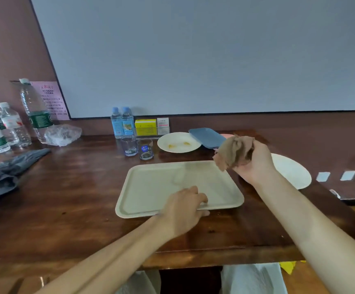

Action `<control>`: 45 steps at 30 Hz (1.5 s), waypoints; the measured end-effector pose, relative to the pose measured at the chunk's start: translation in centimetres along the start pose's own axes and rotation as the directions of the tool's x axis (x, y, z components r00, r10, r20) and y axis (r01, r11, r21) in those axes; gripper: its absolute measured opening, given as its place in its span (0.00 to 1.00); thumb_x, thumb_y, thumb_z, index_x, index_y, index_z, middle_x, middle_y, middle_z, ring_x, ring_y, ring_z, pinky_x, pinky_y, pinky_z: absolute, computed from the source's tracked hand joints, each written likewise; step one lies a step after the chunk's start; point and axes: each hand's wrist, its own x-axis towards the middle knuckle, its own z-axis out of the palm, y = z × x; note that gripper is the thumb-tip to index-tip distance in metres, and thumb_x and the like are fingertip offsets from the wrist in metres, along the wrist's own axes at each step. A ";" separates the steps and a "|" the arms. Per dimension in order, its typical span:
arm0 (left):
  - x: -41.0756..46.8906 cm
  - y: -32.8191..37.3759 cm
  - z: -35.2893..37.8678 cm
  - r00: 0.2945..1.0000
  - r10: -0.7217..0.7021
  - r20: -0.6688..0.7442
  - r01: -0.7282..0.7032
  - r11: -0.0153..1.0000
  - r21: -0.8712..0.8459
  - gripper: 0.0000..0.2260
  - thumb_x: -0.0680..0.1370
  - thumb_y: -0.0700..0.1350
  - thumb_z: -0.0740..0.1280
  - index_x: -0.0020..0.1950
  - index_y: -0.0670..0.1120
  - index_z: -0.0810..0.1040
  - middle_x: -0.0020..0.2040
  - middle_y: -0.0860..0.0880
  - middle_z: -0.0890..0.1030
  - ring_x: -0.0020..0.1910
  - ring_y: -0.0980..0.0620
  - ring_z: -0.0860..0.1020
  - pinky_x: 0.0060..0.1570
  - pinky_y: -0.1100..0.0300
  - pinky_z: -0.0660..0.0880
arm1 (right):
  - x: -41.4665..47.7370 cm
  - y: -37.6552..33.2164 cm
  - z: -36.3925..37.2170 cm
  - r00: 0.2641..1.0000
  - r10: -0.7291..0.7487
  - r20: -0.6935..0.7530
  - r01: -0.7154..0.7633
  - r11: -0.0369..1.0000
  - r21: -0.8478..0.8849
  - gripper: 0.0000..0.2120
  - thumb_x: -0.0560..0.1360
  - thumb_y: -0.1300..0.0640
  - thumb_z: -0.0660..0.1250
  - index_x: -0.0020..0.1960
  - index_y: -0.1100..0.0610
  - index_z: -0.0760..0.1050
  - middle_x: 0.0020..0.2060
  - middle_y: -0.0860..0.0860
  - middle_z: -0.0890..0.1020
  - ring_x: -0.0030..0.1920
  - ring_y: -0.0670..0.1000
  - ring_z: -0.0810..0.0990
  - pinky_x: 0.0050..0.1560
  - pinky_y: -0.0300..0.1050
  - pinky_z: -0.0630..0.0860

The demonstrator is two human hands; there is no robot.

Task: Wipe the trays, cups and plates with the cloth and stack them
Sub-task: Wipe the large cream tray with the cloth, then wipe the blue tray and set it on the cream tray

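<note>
A cream tray [151, 185] lies flat on the wooden table [77, 187] in front of me. My left hand [183, 209] grips its near rim, fingers over the edge and thumb under it. My right hand [255, 162] holds a bunched brown cloth [234, 151] in the air above the tray's far right corner. Behind the tray stand two clear glass cups [137, 147]. A white plate [178, 142] with yellow crumbs sits further back, beside a blue tray [206, 137]. Another white plate [293, 170] lies partly hidden behind my right wrist.
Several water bottles [9, 124] and a crumpled plastic bag [63, 134] stand at the left. Two small bottles [122, 122] and a yellow box [145, 126] line the back wall. Dark cloth [4, 172] lies at the left edge. The table's front edge is near my elbows.
</note>
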 end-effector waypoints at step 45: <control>12.6 -6.8 1.0 0.873 -0.411 -0.261 0.005 0.544 -0.839 0.11 0.74 0.54 0.78 0.47 0.50 0.80 0.44 0.50 0.86 0.44 0.48 0.87 0.42 0.47 0.85 | 8.5 8.1 0.7 0.953 0.017 0.303 0.107 0.915 -0.389 0.11 0.83 0.63 0.66 0.63 0.58 0.83 0.55 0.56 0.88 0.56 0.56 0.87 0.53 0.51 0.83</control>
